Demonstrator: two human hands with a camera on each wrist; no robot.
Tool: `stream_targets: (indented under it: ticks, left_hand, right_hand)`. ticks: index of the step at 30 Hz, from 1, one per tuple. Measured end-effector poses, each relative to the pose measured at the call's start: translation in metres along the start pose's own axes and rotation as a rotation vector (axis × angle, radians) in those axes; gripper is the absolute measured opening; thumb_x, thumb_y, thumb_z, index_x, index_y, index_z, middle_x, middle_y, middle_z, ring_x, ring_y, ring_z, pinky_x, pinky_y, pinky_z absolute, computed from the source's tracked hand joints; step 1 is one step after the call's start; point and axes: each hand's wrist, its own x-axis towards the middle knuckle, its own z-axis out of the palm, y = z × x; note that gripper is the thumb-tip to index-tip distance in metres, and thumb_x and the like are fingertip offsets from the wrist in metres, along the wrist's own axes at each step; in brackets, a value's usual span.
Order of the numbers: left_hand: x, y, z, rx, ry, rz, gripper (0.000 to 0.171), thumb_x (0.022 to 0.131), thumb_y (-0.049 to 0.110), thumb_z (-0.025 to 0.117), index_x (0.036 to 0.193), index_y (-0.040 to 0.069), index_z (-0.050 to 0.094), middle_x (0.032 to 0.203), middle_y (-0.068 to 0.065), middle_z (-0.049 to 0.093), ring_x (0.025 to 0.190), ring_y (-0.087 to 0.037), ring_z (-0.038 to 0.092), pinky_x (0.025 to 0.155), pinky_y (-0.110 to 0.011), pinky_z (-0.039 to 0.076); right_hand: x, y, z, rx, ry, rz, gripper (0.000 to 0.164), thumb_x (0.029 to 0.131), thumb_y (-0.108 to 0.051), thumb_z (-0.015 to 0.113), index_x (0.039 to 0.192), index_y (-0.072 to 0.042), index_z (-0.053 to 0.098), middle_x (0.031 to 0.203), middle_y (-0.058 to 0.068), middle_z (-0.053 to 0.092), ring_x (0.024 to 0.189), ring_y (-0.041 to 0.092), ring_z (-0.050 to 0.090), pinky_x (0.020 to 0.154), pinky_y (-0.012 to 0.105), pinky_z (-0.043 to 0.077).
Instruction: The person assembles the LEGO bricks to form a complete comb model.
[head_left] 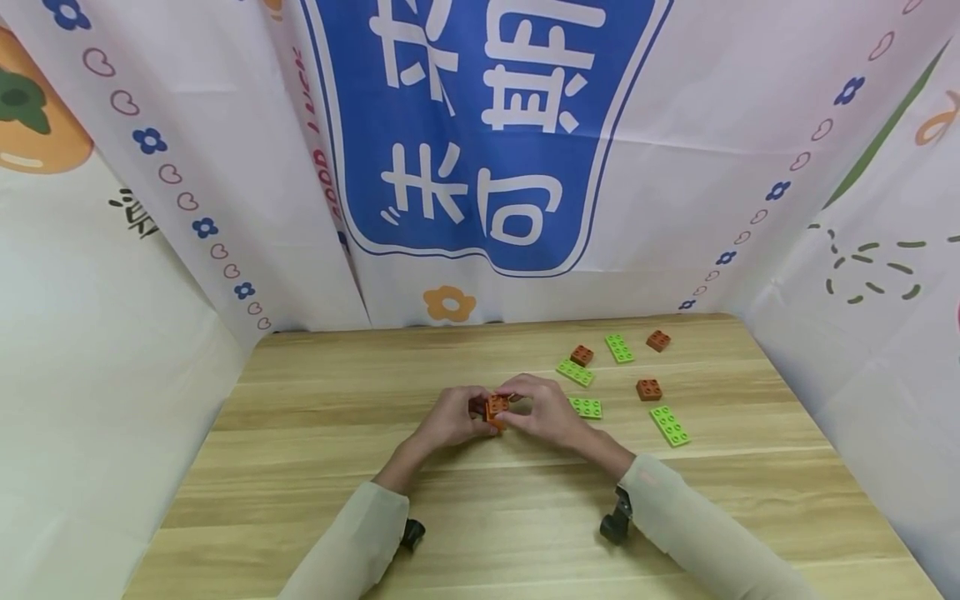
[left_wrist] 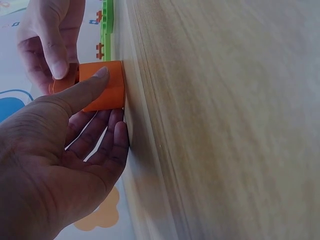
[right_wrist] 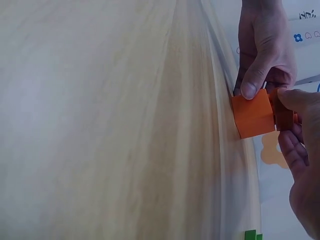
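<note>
In the head view both hands meet over the middle of the table. My left hand (head_left: pixel 450 418) holds a bright orange toy block (right_wrist: pixel 253 114), its thumb flat along one side. The block stands at the tabletop in both wrist views. A darker, brownish-orange studded brick (head_left: pixel 498 403) sits at the block's top, pinched between thumb and fingers of my right hand (head_left: pixel 551 412). A narrow dark gap shows between brick and block in the right wrist view; I cannot tell how firmly they join. Just beyond the right hand lies a partly hidden green brick (head_left: pixel 587 407).
To the right on the wooden table (head_left: pixel 315 467) lie more long green bricks (head_left: pixel 670 426) and small brown bricks (head_left: pixel 648 389). One brown brick (head_left: pixel 582 355) touches or overlaps a green brick (head_left: pixel 575 372). A printed cloth (head_left: pixel 637 242) hangs behind the table's far edge.
</note>
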Motion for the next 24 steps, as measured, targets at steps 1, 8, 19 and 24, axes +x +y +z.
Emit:
stream_targets:
  ticks: [1,8,19,24]
  left_hand:
    - [-0.0002,0.0,-0.0001,0.0,0.001,0.001,0.034,0.083,0.006,0.092,0.112,0.001,0.074,0.104,-0.008,0.077,0.093,-0.019,0.074,0.08,-0.028,0.061]
    - [-0.0003,0.0006,-0.0008,0.014,0.004,0.003,0.033,0.082,0.006,0.092,0.11,0.001,0.075,0.102,-0.007,0.077,0.091,-0.017,0.073,0.079,-0.027,0.061]
    - [-0.0003,0.0011,0.0002,0.02,0.013,0.008,0.029,0.081,0.006,0.093,0.103,0.003,0.074,0.098,-0.005,0.076,0.089,-0.015,0.072,0.078,-0.028,0.061]
    - [0.001,0.0007,-0.0016,0.008,-0.003,-0.008,0.029,0.081,0.006,0.093,0.103,0.004,0.075,0.097,-0.005,0.076,0.089,-0.015,0.071,0.079,-0.028,0.061]
  right_hand:
    - [-0.0002,-0.0001,0.0,0.003,0.0,0.0,0.033,0.086,-0.011,0.09,0.115,-0.004,0.078,0.113,0.009,0.078,0.103,0.021,0.075,0.091,0.033,0.062]
    - [-0.0014,0.0014,-0.001,0.013,0.006,-0.01,0.027,0.088,-0.01,0.087,0.113,-0.003,0.078,0.111,0.01,0.078,0.102,0.022,0.076,0.091,0.031,0.062]
    - [0.0008,-0.0014,-0.002,0.001,-0.037,0.039,0.026,0.09,-0.011,0.086,0.114,-0.002,0.079,0.112,0.01,0.077,0.095,0.02,0.076,0.084,0.027,0.063]
    - [0.0046,-0.0046,-0.0055,-0.015,-0.081,0.079,0.025,0.091,-0.012,0.085,0.114,-0.005,0.08,0.112,0.007,0.076,0.097,0.018,0.075,0.086,0.027,0.062]
